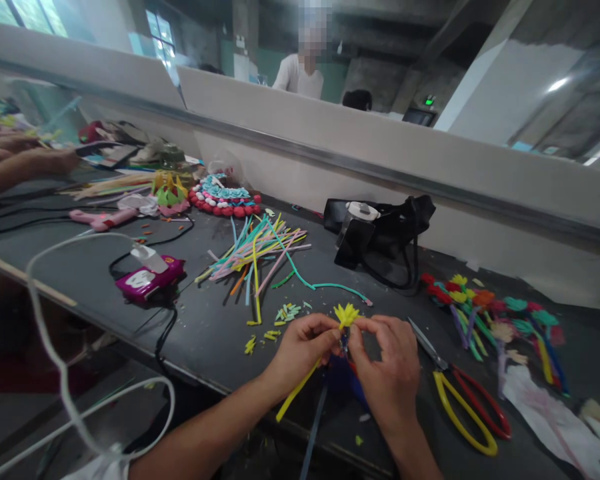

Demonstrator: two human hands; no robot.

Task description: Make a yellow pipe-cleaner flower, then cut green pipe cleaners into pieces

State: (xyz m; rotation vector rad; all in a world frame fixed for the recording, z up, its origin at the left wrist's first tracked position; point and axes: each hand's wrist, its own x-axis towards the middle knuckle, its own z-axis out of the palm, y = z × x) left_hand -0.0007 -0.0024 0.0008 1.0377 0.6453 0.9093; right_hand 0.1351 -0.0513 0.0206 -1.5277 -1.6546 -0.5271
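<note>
A yellow pipe-cleaner flower (347, 315) is held between my two hands at the table's front edge. My left hand (313, 339) pinches it from the left, and a yellow stem (297, 393) hangs down below that hand. From the right, the thumb and fingers of my right hand (384, 347) close on the petals. Just under the flower is something dark blue (344, 380), partly hidden by my hands. Scissors (450, 377) with one yellow and one red handle lie open to the right. Short green and yellow clippings (286, 313) are scattered left of my hands.
Pipe cleaners (255, 250) lie in a loose pile, with finished flowers (480, 300) at right. A black bag (400, 227) stands by the partition. At left are a purple power strip (150, 277), white cable (45, 327), pink glue gun (103, 217) and another person's hand (55, 160).
</note>
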